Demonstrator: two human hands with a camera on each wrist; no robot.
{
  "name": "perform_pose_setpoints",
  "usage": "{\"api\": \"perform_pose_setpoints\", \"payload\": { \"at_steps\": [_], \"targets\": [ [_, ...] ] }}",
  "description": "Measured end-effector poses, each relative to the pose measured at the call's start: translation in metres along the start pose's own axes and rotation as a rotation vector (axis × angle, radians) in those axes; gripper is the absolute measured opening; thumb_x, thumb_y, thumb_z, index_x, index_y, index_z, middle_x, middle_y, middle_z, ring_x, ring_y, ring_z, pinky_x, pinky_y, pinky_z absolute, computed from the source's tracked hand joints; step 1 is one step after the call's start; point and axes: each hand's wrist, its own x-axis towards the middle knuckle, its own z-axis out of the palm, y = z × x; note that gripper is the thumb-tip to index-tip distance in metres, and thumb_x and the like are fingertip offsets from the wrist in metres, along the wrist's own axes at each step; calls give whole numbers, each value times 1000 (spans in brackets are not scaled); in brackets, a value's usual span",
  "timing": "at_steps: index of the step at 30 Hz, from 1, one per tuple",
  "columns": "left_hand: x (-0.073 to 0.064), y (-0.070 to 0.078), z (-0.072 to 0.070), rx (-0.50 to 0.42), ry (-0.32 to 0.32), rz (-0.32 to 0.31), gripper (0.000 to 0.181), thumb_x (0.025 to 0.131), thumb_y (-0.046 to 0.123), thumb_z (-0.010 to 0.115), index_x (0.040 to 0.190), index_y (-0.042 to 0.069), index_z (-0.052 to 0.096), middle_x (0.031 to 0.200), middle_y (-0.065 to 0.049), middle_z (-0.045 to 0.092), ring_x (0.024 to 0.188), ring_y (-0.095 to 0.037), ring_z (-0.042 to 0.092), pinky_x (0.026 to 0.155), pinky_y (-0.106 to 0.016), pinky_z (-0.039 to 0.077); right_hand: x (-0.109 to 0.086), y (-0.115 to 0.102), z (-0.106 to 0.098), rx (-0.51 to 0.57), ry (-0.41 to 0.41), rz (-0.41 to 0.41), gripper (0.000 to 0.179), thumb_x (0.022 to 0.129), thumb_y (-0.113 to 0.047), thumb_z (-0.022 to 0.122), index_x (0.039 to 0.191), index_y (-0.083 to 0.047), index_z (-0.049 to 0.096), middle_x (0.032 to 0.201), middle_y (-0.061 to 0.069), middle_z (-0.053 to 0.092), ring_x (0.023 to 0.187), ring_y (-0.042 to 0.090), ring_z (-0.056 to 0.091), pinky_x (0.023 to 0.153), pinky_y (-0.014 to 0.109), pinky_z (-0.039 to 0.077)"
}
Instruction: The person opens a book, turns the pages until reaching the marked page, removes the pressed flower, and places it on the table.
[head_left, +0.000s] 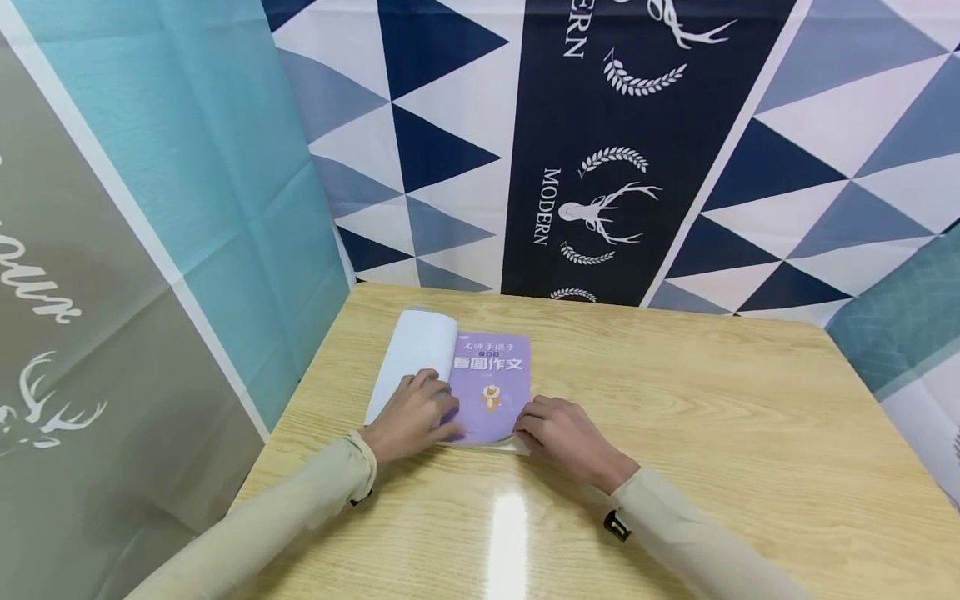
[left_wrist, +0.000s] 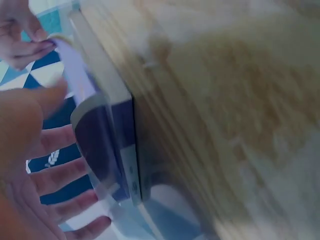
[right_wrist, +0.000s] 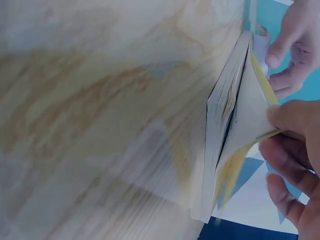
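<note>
A thick book (head_left: 480,400) lies on the table with a white leaf (head_left: 408,346) folded over to the left. Its purple page (head_left: 491,354) bears white Chinese characters and a small cartoon lion. My right hand (head_left: 558,433) pinches the lower right corner of this page between thumb and fingers. In the right wrist view the pinched corner is lifted away from the page block (right_wrist: 220,125), showing a pale underside. My left hand (head_left: 420,417) is over the lower left part, by the fold. In the left wrist view, the left hand's fingers (left_wrist: 62,175) are spread beside the curved leaf, pinching nothing.
The wood-grain table (head_left: 712,400) extends to the right and in front of the book. A patterned cloth (head_left: 450,125) hangs behind the table, and another cloth (head_left: 225,167) hangs close along its left edge.
</note>
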Motion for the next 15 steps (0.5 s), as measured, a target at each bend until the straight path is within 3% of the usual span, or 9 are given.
{"api": "perform_pose_setpoints", "payload": {
  "at_steps": [3, 6, 15],
  "targets": [
    [-1, 4, 2, 30, -28, -5, 58, 77, 69, 59, 102, 19, 71, 109, -6, 64, 119, -37, 44, 88, -53, 39, 0, 0, -2, 37, 24, 21, 7, 82, -16, 74, 89, -19, 74, 89, -11, 65, 81, 6, 56, 69, 26, 49],
    [-2, 6, 3, 59, -46, -8, 65, 74, 76, 56, 105, 20, 71, 108, -6, 64, 118, -38, 43, 86, -53, 39, 1, 0, -3, 62, 45, 50, 6, 81, -20, 76, 87, -21, 74, 88, -13, 66, 81, 5, 57, 67, 24, 50],
    [0, 4, -4, 35, -38, -7, 50, 81, 68, 56, 96, 25, 76, 102, -2, 68, 113, -37, 48, 81, -52, 43, 7, -2, -8, 62, 150, 69, 10, 77, -18, 79, 86, -20, 74, 89, -12, 67, 82, 4, 58, 65, 24, 51]
  ]
}}
